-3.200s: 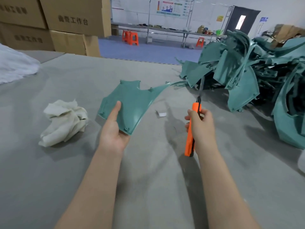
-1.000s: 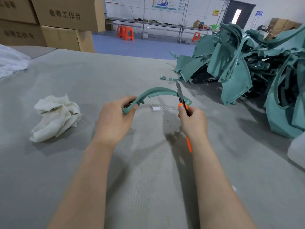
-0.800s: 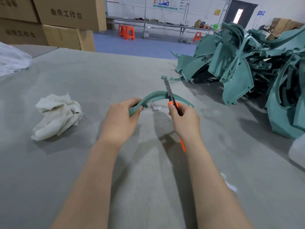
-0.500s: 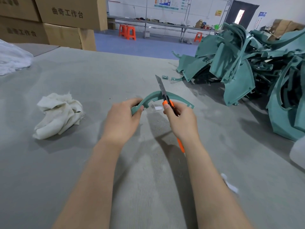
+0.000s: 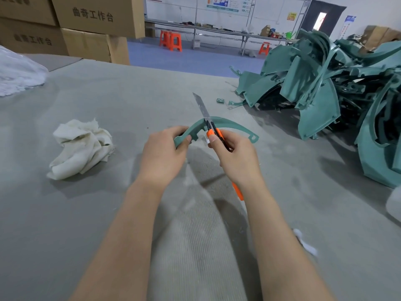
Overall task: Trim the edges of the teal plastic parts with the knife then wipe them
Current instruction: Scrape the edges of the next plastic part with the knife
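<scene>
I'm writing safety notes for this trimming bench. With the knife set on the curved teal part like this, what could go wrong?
1. The knife has a long bare blade crossing the teal part, and the left hand grips that part close beside it; a slip could cut those fingers.
2. The right hand works a thin curved strip gripped at one end only, so it may flex and the blade gouge it.

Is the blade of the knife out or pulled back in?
Out: the bare metal blade of the knife sticks past its orange handle, across the teal part.
</scene>
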Motion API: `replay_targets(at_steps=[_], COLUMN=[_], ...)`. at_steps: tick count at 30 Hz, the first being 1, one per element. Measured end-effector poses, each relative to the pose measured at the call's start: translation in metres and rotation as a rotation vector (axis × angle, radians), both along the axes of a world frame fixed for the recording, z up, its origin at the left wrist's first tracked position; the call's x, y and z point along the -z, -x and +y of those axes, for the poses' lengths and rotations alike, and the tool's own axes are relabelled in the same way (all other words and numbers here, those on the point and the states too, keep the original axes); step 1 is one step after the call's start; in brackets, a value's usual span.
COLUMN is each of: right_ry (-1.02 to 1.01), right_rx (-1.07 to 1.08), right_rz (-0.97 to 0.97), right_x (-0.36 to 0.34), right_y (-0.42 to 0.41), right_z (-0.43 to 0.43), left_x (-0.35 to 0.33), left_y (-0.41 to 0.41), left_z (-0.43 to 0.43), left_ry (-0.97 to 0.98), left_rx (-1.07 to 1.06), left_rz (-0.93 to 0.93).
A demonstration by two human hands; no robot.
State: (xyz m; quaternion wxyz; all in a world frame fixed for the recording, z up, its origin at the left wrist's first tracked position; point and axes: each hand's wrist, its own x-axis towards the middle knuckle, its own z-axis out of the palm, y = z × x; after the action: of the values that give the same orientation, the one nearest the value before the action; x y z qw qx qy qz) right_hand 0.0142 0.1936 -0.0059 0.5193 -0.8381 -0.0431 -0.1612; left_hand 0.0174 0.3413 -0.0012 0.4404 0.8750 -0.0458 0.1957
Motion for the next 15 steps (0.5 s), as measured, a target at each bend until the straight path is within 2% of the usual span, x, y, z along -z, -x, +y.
replay_targets(at_steps=[12,15], right_ry=[-0.031,-0.044], right_rx=[-0.023,-0.091], right_rz=[0.001,0.006], right_x=[-0.0018,-0.0023], right_y=[0.0016,0.0034], right_z=[-0.0023,0.0038], left_x=[-0.0004,-0.0014], left_y=[-0.0013,-0.0029], left_z=[0.0017,-0.0001], left_ry=[0.015,0.009], left_rx=[0.005,-0.006], left_rz=[0.011,0.022])
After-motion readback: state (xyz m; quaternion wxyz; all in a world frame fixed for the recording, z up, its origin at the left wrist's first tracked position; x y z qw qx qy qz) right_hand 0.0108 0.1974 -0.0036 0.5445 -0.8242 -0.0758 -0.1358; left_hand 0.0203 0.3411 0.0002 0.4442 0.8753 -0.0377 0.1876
